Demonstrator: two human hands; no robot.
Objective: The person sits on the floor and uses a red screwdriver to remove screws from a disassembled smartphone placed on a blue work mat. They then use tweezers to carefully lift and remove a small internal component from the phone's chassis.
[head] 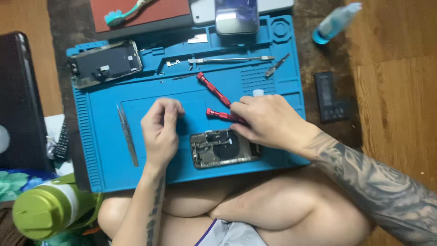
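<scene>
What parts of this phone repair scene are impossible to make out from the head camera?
- Left hand: curled fingers hide whether it pinches anything.
- Red screwdriver under the right hand: its tip is covered by the hand.
- Opened phone: its inner parts are too small and blurred to tell apart.
- Loose bits on the blue mat: too tiny to identify.
- Green bottle: cut off by the bottom-left edge.

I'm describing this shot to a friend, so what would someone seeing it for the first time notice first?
First, the bright blue work mat filling the middle, with an opened phone body lying near its front edge. The right hand grips a red screwdriver just above that phone, while the left hand is curled loosely beside it. A second red screwdriver lies higher up, and a detached phone screen sits at the mat's far left corner.
</scene>
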